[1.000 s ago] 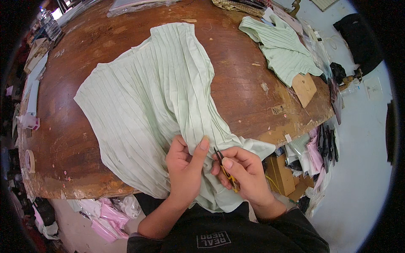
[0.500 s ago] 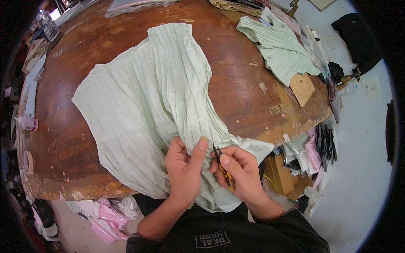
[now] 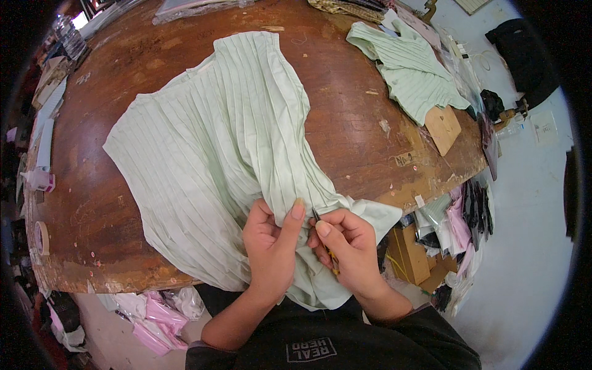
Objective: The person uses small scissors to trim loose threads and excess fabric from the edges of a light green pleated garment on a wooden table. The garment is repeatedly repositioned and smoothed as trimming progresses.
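Observation:
A pale green pleated garment [image 3: 203, 135] is spread over the wooden table, its near part hanging over the front edge toward me. My left hand [image 3: 271, 240] pinches a fold of its cloth between thumb and fingers. Close on the right, my right hand [image 3: 345, 243] is closed around small thread snips [image 3: 333, 258] with yellow handles and dark blades. The blade tips point away from me and lie against the cloth just right of my left thumb. Most of the snips' body is hidden by my right thumb and fingers.
Another pale green garment [image 3: 413, 68] lies at the table's far right, beside a tan wooden piece [image 3: 443, 129]. A tape roll [image 3: 41, 238] and a small pink-and-white bottle [image 3: 38, 180] sit along the left edge. Below the table are a cardboard box [image 3: 408, 254] and pink bagged items [image 3: 161, 317].
The blades of the snips were spread apart and now look closed together. My right thumb has shifted slightly left over them. My left hand keeps its pinch almost unmoved.

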`<state>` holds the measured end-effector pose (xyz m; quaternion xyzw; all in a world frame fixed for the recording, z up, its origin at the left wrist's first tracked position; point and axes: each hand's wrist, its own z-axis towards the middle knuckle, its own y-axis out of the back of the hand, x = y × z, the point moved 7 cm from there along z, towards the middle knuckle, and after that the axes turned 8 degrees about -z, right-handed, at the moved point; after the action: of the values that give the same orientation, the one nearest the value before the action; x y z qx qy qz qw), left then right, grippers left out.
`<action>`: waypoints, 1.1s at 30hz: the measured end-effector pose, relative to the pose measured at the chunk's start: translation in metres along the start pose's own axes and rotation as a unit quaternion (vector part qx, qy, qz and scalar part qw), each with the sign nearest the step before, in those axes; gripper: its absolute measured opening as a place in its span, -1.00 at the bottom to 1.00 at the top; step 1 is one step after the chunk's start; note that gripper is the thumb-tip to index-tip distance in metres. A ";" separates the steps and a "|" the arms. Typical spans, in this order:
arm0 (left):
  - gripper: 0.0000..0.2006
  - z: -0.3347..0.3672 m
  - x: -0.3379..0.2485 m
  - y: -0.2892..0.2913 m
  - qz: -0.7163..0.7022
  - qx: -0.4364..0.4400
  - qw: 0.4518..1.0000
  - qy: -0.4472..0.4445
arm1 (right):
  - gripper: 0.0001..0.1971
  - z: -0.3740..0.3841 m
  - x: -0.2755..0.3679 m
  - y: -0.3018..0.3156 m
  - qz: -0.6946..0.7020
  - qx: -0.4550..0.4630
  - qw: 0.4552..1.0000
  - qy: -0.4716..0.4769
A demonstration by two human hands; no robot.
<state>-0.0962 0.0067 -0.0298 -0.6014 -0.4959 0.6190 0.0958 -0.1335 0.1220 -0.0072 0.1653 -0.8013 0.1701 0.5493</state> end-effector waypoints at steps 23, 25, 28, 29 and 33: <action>-0.75 0.002 0.005 0.002 0.008 0.003 1.000 -0.008 | -0.78 -0.013 0.007 0.010 -0.007 0.010 0.995 0.098; -0.77 0.003 0.004 0.002 0.007 -0.005 1.000 -0.007 | -0.74 -0.019 0.024 0.015 -0.092 -0.028 0.972 0.216; -0.80 0.003 0.002 0.000 0.003 -0.013 1.000 0.000 | -0.69 -0.022 0.050 0.007 -0.298 -0.043 0.870 0.389; -0.78 0.003 0.002 0.000 0.001 -0.013 1.000 0.005 | -0.67 -0.019 0.053 -0.002 -0.347 -0.004 0.849 0.399; -0.72 0.004 0.001 -0.001 -0.043 -0.012 0.997 0.062 | -0.66 -0.023 0.035 -0.014 -0.397 0.029 0.832 0.386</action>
<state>-0.1005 0.0061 -0.0310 -0.6175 -0.5220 0.5700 0.1460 -0.1199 0.1173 0.0347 0.4062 -0.3843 0.0107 0.8289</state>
